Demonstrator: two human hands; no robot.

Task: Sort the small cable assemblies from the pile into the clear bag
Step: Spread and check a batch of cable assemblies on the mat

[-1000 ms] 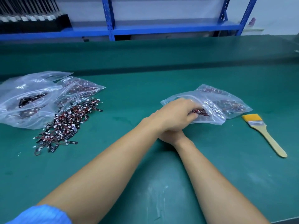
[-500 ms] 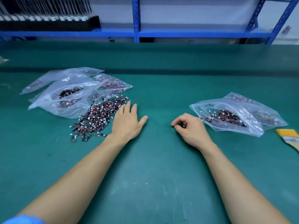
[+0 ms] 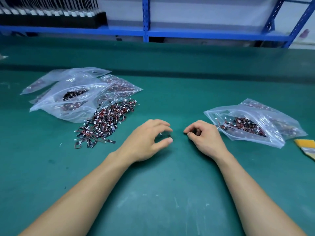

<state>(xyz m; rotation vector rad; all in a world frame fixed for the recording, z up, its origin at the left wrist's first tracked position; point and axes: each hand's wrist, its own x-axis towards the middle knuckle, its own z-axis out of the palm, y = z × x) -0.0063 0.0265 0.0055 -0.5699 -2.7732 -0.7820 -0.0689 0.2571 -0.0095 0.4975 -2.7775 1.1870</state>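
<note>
A small cable assy [image 3: 168,136] is pinched btwn thumb and fingertips of the left hand [image 3: 144,142], mid-bench [image 3: 153,193]. The right hand [image 3: 206,138] is rested close by, fingers curled in, nothing seen held. The loose pile [image 3: 104,123] lies to the left, against stacked bags [image 3: 71,99]. The clear bag [image 3: 247,123], partly filled, lies just right of the right hand. A brush [image 3: 306,147] is cut off at the right edge.

red, black and white cable pile [image 3: 105,121] on a teal mat [image 3: 170,193]; blue shelving [image 3: 146,19].
</note>
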